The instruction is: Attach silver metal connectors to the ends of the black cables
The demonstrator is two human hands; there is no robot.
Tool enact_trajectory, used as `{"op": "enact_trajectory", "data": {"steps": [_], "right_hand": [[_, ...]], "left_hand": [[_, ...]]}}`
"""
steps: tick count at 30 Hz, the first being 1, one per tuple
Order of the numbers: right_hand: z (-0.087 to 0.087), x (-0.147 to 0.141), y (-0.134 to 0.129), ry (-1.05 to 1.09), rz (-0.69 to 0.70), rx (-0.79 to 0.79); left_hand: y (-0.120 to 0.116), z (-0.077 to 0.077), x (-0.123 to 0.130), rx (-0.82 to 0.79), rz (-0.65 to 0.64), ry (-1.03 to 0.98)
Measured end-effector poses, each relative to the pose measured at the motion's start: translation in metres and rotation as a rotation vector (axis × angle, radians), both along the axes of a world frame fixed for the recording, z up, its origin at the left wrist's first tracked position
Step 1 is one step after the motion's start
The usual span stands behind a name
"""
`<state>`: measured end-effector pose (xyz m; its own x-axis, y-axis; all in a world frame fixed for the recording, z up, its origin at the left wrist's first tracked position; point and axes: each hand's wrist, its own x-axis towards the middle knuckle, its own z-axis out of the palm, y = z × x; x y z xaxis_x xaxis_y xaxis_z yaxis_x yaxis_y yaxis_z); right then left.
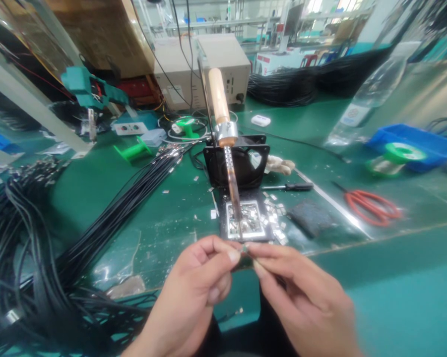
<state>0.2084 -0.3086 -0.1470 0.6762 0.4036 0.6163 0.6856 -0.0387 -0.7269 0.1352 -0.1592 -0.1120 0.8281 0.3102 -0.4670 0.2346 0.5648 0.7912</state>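
Observation:
A soldering iron with a wooden handle is fixed in a stand, its tip pointing down toward my fingertips. Just below that tip, my left hand is closed in a pinch on a tiny piece, too small and blurred to name. My right hand is also closed, thumb against fingers, on what looks like a thin wire reaching the same spot. The fingertips of both hands nearly meet. Behind them, a white-rimmed tray holds many small metal pieces.
Black cables heap at the left. A black fan stands behind the tray. To the right lie a screwdriver, a dark pad, orange-handled pliers, a solder spool, a blue bin and a bottle.

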Motion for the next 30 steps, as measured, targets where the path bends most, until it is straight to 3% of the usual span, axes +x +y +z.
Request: {"op": "enact_trajectory", "data": {"steps": [30], "right_hand": [[0.005,0.0063,0.0071,0.037,-0.004,0.007]], "left_hand": [[0.0082,0.0043,0.0093,-0.023,0.022,-0.016]]}}
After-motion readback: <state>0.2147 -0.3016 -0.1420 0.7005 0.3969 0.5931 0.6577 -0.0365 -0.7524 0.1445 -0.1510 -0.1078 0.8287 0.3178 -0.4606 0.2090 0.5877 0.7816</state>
